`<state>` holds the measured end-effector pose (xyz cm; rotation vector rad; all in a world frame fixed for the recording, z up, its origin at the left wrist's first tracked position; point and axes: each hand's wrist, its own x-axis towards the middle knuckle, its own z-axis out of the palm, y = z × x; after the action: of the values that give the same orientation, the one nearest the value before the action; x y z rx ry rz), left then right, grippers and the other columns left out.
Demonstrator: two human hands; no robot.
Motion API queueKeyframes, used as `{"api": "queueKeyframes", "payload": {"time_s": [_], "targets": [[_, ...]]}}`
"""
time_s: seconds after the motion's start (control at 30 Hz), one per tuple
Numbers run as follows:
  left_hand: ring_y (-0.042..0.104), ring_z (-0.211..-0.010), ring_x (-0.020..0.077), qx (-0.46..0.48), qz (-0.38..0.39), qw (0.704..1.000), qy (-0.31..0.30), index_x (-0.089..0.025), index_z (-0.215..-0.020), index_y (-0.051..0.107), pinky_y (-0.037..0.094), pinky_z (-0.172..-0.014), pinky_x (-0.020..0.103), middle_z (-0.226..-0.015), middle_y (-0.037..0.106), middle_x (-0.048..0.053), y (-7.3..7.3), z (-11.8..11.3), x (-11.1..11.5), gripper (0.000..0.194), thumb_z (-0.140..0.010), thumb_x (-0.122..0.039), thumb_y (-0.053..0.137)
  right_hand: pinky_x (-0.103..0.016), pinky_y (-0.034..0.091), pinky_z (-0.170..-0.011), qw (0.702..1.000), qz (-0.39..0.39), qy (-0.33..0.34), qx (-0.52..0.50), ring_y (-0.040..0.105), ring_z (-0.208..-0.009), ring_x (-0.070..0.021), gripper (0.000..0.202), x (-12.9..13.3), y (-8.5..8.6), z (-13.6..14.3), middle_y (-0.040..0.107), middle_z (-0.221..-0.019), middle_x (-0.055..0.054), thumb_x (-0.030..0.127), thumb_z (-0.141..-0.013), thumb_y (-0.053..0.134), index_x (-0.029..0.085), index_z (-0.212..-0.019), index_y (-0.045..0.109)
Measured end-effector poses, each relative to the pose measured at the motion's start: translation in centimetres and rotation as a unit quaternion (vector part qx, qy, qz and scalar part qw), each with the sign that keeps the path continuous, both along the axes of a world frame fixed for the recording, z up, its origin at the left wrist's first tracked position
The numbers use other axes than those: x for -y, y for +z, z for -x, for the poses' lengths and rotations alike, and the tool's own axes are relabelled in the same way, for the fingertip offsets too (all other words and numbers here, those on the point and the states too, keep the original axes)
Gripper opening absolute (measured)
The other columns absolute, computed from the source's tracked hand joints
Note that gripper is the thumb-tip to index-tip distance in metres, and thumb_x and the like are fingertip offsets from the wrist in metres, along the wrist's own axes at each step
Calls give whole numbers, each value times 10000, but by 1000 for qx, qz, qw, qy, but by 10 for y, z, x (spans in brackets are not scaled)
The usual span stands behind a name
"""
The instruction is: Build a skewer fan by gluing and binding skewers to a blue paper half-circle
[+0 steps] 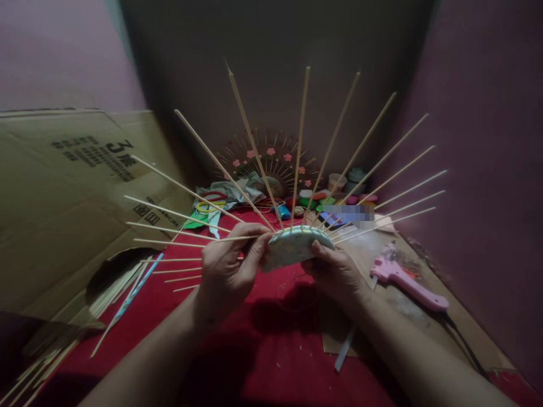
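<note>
Above the red cloth, my right hand (339, 276) grips a pale, half-round disc (285, 252) by its right side, thumb on the near face. Thin bamboo sticks (299, 147) fan out from the curved rim of the disc, to the left, up and right. My left hand (227, 268) is closed at the disc's left end, pinching a bamboo stick (244, 237) between thumb and fingers close to the rim. Other sticks pass behind that hand, so their inner ends are hidden. Whether the pinched stick is fixed to the disc, I cannot tell.
A pink glue gun (407, 282) lies on a cardboard sheet (470, 333) at the right, its cord trailing forward. A large cardboard box (55, 215) stands left, with loose sticks (121, 285) beside it. Scissors (211, 206) and a flower-trimmed stick fan (271, 155) are at the back.
</note>
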<state>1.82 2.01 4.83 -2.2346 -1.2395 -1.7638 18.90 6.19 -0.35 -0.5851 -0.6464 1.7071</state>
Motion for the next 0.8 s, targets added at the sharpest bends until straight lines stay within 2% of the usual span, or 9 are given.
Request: {"api": "queueKeyframes", "payload": {"time_s": [0.27, 0.4, 0.53, 0.6, 0.73, 0.8], "targets": [[622, -543, 75, -92, -34, 995, 25, -183, -864, 611, 468, -483, 172, -733, 687, -10, 3, 4, 1, 66, -860, -156, 551, -178, 289, -432, 1000, -4, -8, 26, 393, -511, -61, 282, 1, -1, 0, 491, -543, 33, 229, -463, 855, 140, -614, 635], [600, -510, 71, -146, -25, 989, 25, -178, -843, 604, 437, -464, 171, -677, 664, -17, 5, 7, 0, 89, -871, -155, 522, -180, 268, -425, 1000, -11, -8, 26, 372, -496, -54, 282, 3, -2, 1, 476, -539, 37, 231, -476, 856, 138, -617, 630], [575, -478, 67, -146, -27, 989, 10, -175, -818, 599, 426, -452, 164, -622, 643, -26, 4, 8, -3, 83, -862, -160, 530, -172, 273, -422, 999, -4, -14, 29, 382, -508, -57, 277, 3, -3, 2, 478, -549, 37, 225, -487, 850, 137, -632, 631], [573, -483, 66, -115, -7, 993, 0, -172, -806, 606, 436, -454, 158, -618, 636, -25, 4, 6, -3, 87, -859, -162, 537, -171, 277, -418, 999, -7, -16, 31, 386, -507, -59, 276, 3, -2, 2, 479, -545, 37, 227, -488, 848, 141, -628, 626], [556, -467, 61, 67, 21, 997, -15, -177, -794, 617, 471, -450, 161, -602, 608, -37, 5, 3, 4, 80, -849, -162, 560, -174, 296, -416, 999, -13, -26, 30, 391, -497, -61, 296, 1, 2, 1, 496, -540, 37, 251, -460, 853, 152, -638, 638], [555, -459, 62, 114, 20, 993, -18, -182, -806, 620, 483, -448, 168, -588, 602, -45, 5, 1, 7, 58, -843, -171, 577, -171, 296, -412, 999, -10, -26, 32, 392, -495, -60, 302, 0, 3, 1, 506, -542, 34, 250, -450, 856, 153, -644, 646]]}}
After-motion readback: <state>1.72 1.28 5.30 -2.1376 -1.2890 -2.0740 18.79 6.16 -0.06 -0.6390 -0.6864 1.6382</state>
